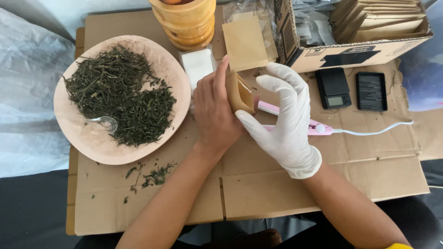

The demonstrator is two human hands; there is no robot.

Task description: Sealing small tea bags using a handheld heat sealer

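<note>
Centrally, a small brown paper pouch (pixel 240 93) is gripped upright in the bare left hand (pixel 214 110), its long axis running twelve to six. The gloved right hand (pixel 286 122) is held open at three o'clock, fingertips touching the pouch's edge, over a pink sealer (pixel 318 128).

Both forearms reach forward from the bottom edge and meet near the middle. The bare left hand (pixel 216 113) shows its back to the camera, with the wrist straight, the fingers curled out of sight and the thumb pointing up and away. The right hand (pixel 284 121) wears a white glove, its fingers spread and bent, and its fingertips (pixel 243 118) touch the left hand.
</note>
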